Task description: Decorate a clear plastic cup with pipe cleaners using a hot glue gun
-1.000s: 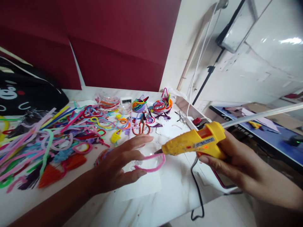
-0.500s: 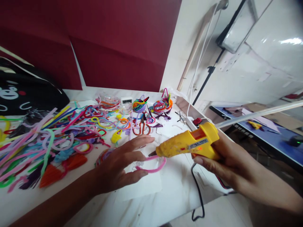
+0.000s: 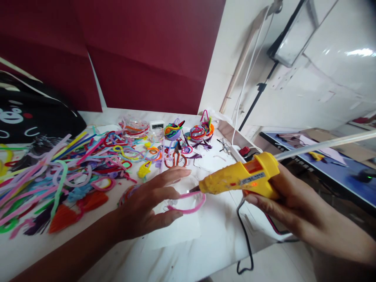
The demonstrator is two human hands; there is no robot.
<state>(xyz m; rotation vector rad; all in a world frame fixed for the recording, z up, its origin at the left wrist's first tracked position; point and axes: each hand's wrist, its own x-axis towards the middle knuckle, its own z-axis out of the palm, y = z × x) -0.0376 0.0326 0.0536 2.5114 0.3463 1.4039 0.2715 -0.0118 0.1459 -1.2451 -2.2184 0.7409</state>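
Note:
My left hand (image 3: 155,199) is closed round a clear, see-through ball (image 3: 185,184), its fingers and thumb on the left side. A pink pipe cleaner (image 3: 197,208) loops round the ball, and its left end runs under my fingers. In my right hand (image 3: 289,203) is a yellow hot glue gun (image 3: 237,176) with a small orange light lit. Its dark nozzle points left, at the upper stretch of the pink loop; whether it touches is too small to tell. A long pale glue stick (image 3: 326,145) sticks out of the gun's back.
Loose pipe cleaners (image 3: 58,176) heap on the left of the table. Orange-handled pliers (image 3: 175,158), a yellow piece (image 3: 144,169) and decorated balls (image 3: 197,133) lie further back. A black cord (image 3: 248,243) hangs over the right edge. White paper (image 3: 176,235) lies under the ball.
The glue gun has shifted slightly right, so its nozzle has moved away from my left fingers along the pink loop. My left hand and the ball have barely moved.

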